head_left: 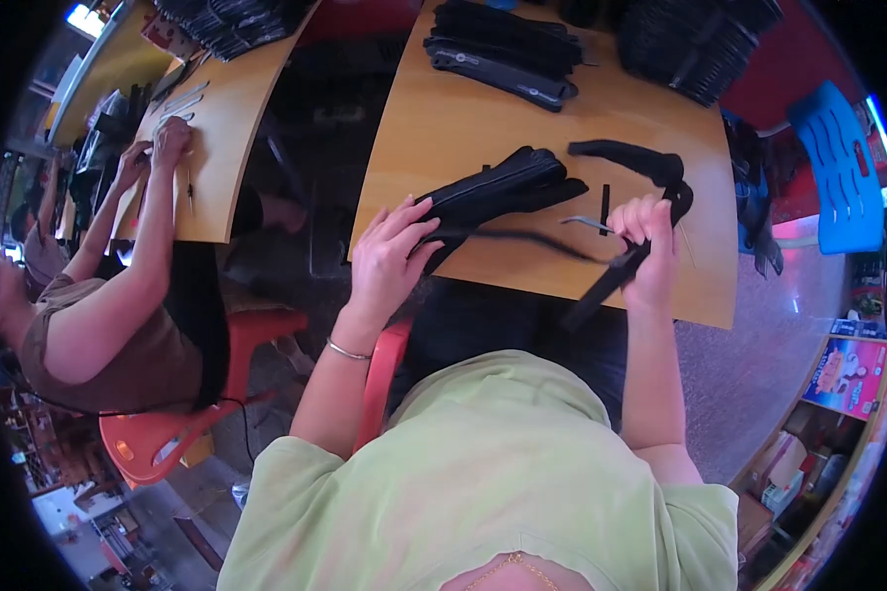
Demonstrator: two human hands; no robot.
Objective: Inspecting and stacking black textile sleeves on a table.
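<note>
My left hand [389,251], a bangle on its wrist, is closed at the near end of a bundle of long black fabric pieces [503,187] on the table. From there a narrow black strap [532,237] runs right, blurred, to my right hand [648,251]. That hand is closed around black strap material, and a slim tool with a bent grey metal tip [587,224] sticks out leftward from its fingers. What its handle looks like is hidden. Beyond the right hand, a curved black padded piece [629,156] arches over the tabletop.
The wooden table [404,128] carries stacked black pieces [503,54] and a larger black pile [695,44] at its far side. A small black strip [605,207] lies near my right hand. At left, another person [118,315] works at a second table. A blue chair [836,167] stands right.
</note>
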